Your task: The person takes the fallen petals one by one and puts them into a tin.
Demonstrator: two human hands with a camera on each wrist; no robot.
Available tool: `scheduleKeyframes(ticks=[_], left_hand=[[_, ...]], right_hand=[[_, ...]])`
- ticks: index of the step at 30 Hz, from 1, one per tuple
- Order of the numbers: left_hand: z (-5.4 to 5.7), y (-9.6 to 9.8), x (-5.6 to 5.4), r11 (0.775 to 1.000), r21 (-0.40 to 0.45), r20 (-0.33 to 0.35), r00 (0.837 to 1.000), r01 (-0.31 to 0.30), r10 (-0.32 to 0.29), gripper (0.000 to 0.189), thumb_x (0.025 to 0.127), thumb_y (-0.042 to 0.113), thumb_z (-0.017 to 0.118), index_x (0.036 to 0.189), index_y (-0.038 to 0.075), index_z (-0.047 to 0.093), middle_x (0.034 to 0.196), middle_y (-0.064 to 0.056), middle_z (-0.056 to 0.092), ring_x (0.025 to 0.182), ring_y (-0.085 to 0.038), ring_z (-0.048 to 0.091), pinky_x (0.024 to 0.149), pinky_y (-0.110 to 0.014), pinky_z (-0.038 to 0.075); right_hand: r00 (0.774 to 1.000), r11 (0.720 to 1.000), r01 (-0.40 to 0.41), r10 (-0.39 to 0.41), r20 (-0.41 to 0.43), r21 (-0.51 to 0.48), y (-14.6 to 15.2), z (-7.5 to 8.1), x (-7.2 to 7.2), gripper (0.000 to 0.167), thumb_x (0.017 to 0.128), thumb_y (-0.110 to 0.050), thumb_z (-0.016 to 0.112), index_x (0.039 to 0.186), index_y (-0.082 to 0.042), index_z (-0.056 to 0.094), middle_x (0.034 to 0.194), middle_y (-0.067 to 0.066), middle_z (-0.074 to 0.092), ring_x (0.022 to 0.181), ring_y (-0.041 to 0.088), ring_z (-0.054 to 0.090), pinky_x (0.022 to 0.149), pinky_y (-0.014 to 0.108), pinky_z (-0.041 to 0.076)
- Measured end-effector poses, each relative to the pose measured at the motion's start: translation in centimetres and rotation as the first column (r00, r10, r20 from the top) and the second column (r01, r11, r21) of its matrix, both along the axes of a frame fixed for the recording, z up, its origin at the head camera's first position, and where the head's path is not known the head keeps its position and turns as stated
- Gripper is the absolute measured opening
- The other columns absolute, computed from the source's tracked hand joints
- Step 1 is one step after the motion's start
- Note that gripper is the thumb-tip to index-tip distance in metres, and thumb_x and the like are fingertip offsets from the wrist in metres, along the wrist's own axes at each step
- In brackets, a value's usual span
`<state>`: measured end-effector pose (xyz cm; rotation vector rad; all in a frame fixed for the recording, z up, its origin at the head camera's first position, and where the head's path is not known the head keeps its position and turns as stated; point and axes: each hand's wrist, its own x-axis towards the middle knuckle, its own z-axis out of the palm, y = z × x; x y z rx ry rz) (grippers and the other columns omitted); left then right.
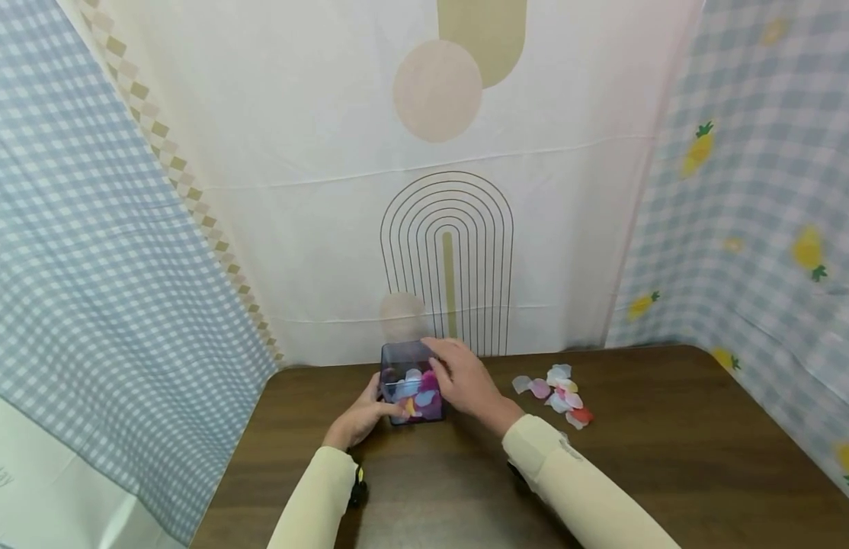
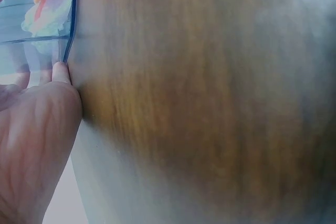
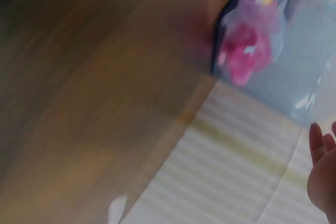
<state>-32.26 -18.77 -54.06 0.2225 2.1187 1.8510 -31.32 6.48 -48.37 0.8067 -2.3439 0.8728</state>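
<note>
A see-through bluish box (image 1: 405, 354) stands near the back edge of the table, holding many-coloured artificial petals (image 1: 416, 401) in its lower part. At its left side, my left hand (image 1: 359, 418) grips it with the thumb across the front. The left wrist view has the fingers (image 2: 60, 73) behind the clear wall at a lower corner. My right hand (image 1: 466, 383) is at the upper right edge, its fingers extended over the rim in the head view. From the right wrist, its fingertips (image 3: 316, 132) appear beside a corner of the box, and pink petals (image 3: 244, 59) show through the wall.
Loose pink, white and red petals (image 1: 563, 393) lie on the brown wooden table (image 1: 644, 450) to the right of the box. A printed cloth (image 1: 328, 252) hangs close behind the table, with checked cloths (image 1: 733, 229) at both sides.
</note>
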Motion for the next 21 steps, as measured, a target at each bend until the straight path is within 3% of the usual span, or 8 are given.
scheduleKeyframes(ticks=[2,5,7,10,16,21], left_hand=[[0.0,0.0,0.0,1.000,0.004,0.006,1.000,0.004,-0.004,0.096,0.080,0.005,0.085,0.158,0.011,0.029,0.154,-0.019,0.046,0.136,-0.032,0.050,0.118,-0.042,0.039],[-0.1,0.1,0.0,1.000,0.000,0.010,1.000,0.012,-0.012,0.095,0.080,0.005,0.084,0.158,0.011,0.029,0.154,-0.019,0.047,0.136,-0.031,0.049,0.119,-0.043,0.038],[0.0,0.0,-0.1,1.000,0.000,0.010,1.000,0.011,-0.011,0.095,0.080,0.005,0.084,0.158,0.011,0.029,0.154,-0.019,0.046,0.137,-0.032,0.049,0.121,-0.045,0.037],[0.0,-0.1,-0.2,1.000,0.001,0.013,1.000,0.006,-0.006,0.096,0.080,0.005,0.084,0.159,0.012,0.029,0.156,-0.018,0.044,0.138,-0.032,0.048,0.123,-0.048,0.035],[0.1,-0.3,-0.3,1.000,0.007,0.007,1.000,0.017,-0.017,0.096,0.081,0.005,0.083,0.158,0.011,0.027,0.157,-0.019,0.042,0.141,-0.033,0.045,0.126,-0.052,0.032],[0.1,-0.1,-0.3,1.000,0.004,0.007,1.000,0.009,-0.010,0.095,0.081,0.004,0.083,0.157,0.010,0.028,0.156,-0.019,0.043,0.140,-0.033,0.046,0.124,-0.049,0.034]], right_hand=[[0.993,1.000,0.015,-0.016,-0.113,-0.009,1.6,-0.4,0.2,0.042,0.105,-0.013,0.062,0.147,-0.009,0.063,0.143,0.010,0.071,0.132,0.028,0.065,0.114,0.047,0.053],[0.980,0.998,0.056,-0.058,-0.190,-0.015,4.7,-0.6,0.6,0.047,0.101,-0.006,0.065,0.148,-0.006,0.062,0.132,0.014,0.074,0.119,0.030,0.070,0.103,0.046,0.059],[0.979,0.994,0.109,-0.108,-0.172,-0.005,7.1,-0.7,0.8,0.049,0.100,-0.002,0.064,0.149,-0.005,0.061,0.121,0.016,0.075,0.107,0.030,0.070,0.093,0.046,0.062],[0.977,0.980,0.198,-0.196,-0.088,0.018,10.7,-0.8,1.2,0.050,0.101,0.000,0.062,0.150,-0.005,0.059,0.116,0.017,0.074,0.098,0.029,0.068,0.086,0.049,0.061],[0.949,0.949,0.313,-0.313,0.021,0.028,17.0,-0.7,2.0,0.043,0.100,0.002,0.060,0.143,-0.001,0.064,0.139,0.025,0.068,0.123,0.045,0.065,0.104,0.063,0.052],[0.928,0.934,0.354,-0.358,0.106,0.058,19.4,-0.8,2.7,0.042,0.100,-0.002,0.062,0.142,-0.002,0.065,0.143,0.025,0.067,0.133,0.048,0.059,0.109,0.067,0.047]])
